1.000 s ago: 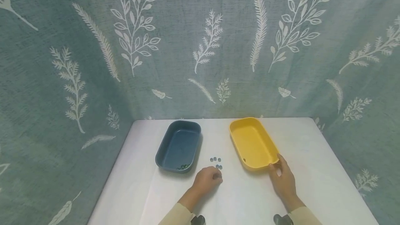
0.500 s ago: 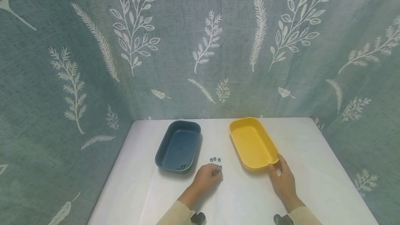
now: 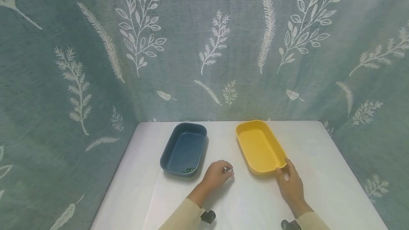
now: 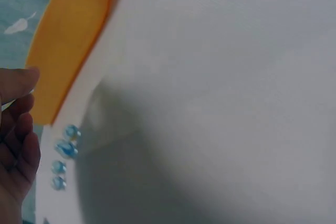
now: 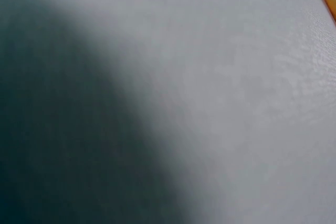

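In the head view my left hand [image 3: 218, 175] hovers over the table midway between the two tubs. Its fingers are curled, with a gap between thumb and index tips; whether anything is pinched inside cannot be made out. Several small blue glass marbles [image 4: 65, 149] lie beside this hand in the left wrist view; in the head view the hand mostly hides them. My right hand [image 3: 291, 185] grips the near right corner of a yellow plastic tub [image 3: 260, 144], thumb at the front wall and fingers along the side. The right wrist view shows no hand.
A dark blue tub [image 3: 183, 148] stands to the left, with several small green pieces [image 3: 188, 170] at its near end. Both tubs are on a white table [image 3: 249, 201]. A leaf-patterned cloth [image 3: 191, 45] hangs behind and along both sides.
My left hand has moved up and right, covering the marbles seen earlier. A small dark piece visible in the yellow tub one second ago no longer shows. The right hand keeps its grip.
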Demonstrator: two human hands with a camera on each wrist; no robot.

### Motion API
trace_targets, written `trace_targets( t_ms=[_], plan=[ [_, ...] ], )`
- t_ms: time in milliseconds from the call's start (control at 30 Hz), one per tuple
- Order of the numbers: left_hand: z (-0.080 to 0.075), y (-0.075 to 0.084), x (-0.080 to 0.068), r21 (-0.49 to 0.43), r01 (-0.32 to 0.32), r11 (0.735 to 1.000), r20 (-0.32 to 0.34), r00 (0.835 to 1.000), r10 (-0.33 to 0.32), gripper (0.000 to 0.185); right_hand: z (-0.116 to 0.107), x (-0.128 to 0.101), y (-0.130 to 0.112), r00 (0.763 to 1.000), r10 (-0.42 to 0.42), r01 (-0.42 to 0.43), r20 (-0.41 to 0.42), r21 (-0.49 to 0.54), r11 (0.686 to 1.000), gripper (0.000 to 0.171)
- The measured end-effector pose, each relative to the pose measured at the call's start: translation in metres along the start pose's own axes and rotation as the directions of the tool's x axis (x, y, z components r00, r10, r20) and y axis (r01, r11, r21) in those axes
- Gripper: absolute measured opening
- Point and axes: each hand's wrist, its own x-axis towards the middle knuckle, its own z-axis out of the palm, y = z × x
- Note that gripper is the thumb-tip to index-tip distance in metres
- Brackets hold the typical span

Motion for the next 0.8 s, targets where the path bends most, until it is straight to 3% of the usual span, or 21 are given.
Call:
trace_targets(
  t_ms=[200, 533, 800],
  plan=[
    [0.0, 0.016, 0.014, 0.001, -0.008, 1.0, 0.024, 1.0, 0.008, 0.009, -0.003, -0.001, 0.001, 1.0, 0.01, -0.01, -0.014, -0.013, 1.0, 0.063],
    [-0.001, 0.031, 0.023, 0.012, 0.058, 0.998, 0.043, 0.997, -0.058, 0.011, 0.0, -0.004, 0.0, 1.0, 0.012, -0.012, 0.008, -0.024, 1.0, 0.063],
    [0.001, 0.039, 0.031, 0.036, 0.027, 0.999, 0.061, 0.998, -0.029, 0.016, 0.002, -0.001, 0.0, 1.0, 0.001, 0.0, 0.021, -0.019, 1.0, 0.064]
  ],
)
